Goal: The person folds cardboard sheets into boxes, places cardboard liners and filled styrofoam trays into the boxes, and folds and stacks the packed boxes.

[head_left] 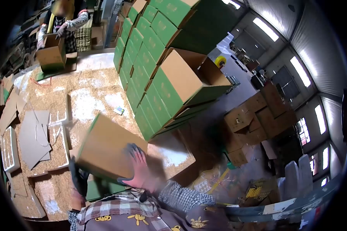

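A brown cardboard box [108, 144] with green edges is tilted in front of my body, above the table. My right hand [137, 169], in a dark and pink glove, lies against its right side with the fingers spread. At the box's lower left edge is my left hand [79, 177] in a dark glove, its fingers partly hidden by the box and blurred. Under the box, close to my body, a green cardboard piece [104, 189] shows.
Stacked green boxes [144, 57] rise ahead, with an open box [192, 75] at their right. Across the littered table [85, 82], a co-worker [61, 23] handles another box [52, 56]. Grey cardboard sheets [34, 134] and white trays [9, 148] lie left. Brown cartons [258, 115] stand right.
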Motion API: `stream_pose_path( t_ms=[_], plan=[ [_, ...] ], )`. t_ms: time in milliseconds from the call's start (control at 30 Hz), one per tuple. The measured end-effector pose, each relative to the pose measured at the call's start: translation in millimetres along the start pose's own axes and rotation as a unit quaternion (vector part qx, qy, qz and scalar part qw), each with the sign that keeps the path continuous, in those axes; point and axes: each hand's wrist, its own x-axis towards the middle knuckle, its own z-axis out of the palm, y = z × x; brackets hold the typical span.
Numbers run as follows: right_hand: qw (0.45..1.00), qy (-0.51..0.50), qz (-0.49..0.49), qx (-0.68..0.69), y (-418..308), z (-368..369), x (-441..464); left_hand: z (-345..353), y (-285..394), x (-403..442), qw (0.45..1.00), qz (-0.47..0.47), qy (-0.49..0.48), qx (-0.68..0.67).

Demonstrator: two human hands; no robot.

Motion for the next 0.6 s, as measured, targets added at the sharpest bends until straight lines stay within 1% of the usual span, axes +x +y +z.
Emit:
stream_pose_path(
  t_ms=[33,67,100,133,167,200,233,267,300,333,367,400,433,467,500,533,567,600],
  plan=[
    [1.000,-0.013,-0.002,0.001,-6,-5,4,32,27,9,0.901,0.259,-0.040,0.347],
    [0.999,-0.031,0.000,0.026,-8,4,2,66,60,7,0.977,0.146,0.000,0.153],
    [0.998,-0.040,0.014,0.044,-1,11,-5,95,89,11,0.966,0.164,-0.030,0.197],
    [0.995,-0.048,0.041,0.079,7,11,-10,113,104,13,0.909,0.226,-0.112,0.333],
    [0.989,-0.048,0.067,0.123,17,12,-12,121,115,15,0.817,0.274,-0.217,0.458],
    [0.981,-0.038,0.074,0.173,25,13,-9,126,108,11,0.739,0.279,-0.314,0.527],
    [0.970,-0.015,0.068,0.235,34,5,2,130,85,5,0.687,0.255,-0.383,0.563],
    [0.959,0.010,0.034,0.282,39,2,16,128,51,-3,0.662,0.253,-0.397,0.582],
    [0.955,0.007,0.002,0.297,36,4,25,125,12,-8,0.665,0.207,-0.434,0.571],
    [0.958,-0.007,-0.027,0.287,32,7,32,133,2,-14,0.620,0.110,-0.480,0.611],
    [0.947,-0.095,0.138,0.272,-11,-13,37,148,-7,-20,0.564,0.010,-0.541,0.624],
    [0.951,-0.079,0.134,0.267,11,2,31,134,5,-21,0.676,0.118,-0.462,0.562],
    [0.955,-0.057,0.130,0.261,39,14,24,112,26,-19,0.761,0.227,-0.370,0.482],
    [0.961,-0.083,0.160,0.210,33,2,28,90,62,-14,0.813,0.359,-0.168,0.426],
    [0.964,-0.039,0.164,0.206,45,2,26,57,59,-16,0.946,0.132,0.091,0.282],
    [0.961,-0.011,0.171,0.219,38,-4,29,18,87,-10,0.929,0.194,0.215,0.232],
    [0.956,0.019,0.179,0.230,28,-11,32,-33,70,20,0.880,0.254,0.356,0.187],
    [0.981,0.001,0.148,0.124,32,-16,41,-86,42,39,0.797,0.147,0.452,0.374]
  ],
)
